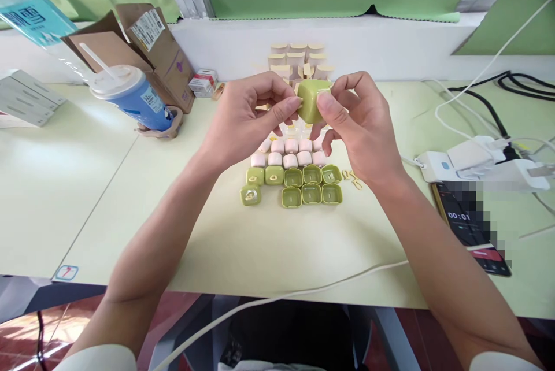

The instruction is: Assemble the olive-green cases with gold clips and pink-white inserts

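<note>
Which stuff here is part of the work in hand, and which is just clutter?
In use:
left hand and right hand, both pinching the green cube
green shells
pink cubes
beige pieces
small gold clips

Lying about:
blue drink cup
cardboard box
phone
white power adapters

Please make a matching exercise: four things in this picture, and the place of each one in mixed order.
1 green cube
2 blue cup
3 phone
4 pink cubes

A on the table, far right
B held between left hand and right hand
C in front of the cardboard box
D just behind the open green cases

Pairs: 1-B, 2-C, 3-A, 4-D
</note>
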Demonstrator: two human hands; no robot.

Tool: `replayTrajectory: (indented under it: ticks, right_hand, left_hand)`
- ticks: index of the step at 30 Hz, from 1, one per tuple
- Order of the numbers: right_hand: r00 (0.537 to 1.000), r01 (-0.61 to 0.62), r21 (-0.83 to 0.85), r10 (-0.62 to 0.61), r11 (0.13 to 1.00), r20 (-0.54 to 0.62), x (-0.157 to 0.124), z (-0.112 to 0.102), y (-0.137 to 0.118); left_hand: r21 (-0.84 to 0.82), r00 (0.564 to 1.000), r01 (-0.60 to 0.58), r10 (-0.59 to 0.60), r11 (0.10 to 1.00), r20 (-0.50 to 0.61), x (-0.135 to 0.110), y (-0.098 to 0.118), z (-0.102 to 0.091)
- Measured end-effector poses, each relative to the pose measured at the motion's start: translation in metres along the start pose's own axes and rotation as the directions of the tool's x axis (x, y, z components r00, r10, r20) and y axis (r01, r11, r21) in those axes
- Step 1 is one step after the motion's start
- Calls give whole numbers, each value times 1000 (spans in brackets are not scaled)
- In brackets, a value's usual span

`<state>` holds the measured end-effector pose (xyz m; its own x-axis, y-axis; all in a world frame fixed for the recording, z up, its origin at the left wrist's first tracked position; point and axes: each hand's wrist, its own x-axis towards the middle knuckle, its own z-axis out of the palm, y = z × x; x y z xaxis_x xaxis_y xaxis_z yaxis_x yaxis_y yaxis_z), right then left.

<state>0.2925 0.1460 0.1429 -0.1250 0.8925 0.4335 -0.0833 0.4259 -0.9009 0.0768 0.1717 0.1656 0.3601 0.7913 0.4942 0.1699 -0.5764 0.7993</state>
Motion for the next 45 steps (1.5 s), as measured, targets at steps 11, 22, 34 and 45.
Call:
replayTrajectory:
  ticks: [11, 22, 34, 45]
  right_hand:
    - [998, 41, 57, -43, 997, 34, -3, 8, -9]
    - [997, 77, -76, -75, 994, 21, 1, 3, -1]
    - [992, 116, -2, -115, 993, 50, 4, -3, -7]
    - [990, 102, -265, -73, 959, 119, -6, 2, -9]
  left_hand:
    - [75, 1000, -1, 1, 997, 0, -2, 7, -3]
    - [72, 1000, 6, -5, 997, -9, -1, 10, -6]
    - [87, 997, -72, 71, 994, 7, 0, 11, -7]
    - [108, 997, -49, 54, 993, -47, 3, 4, -12]
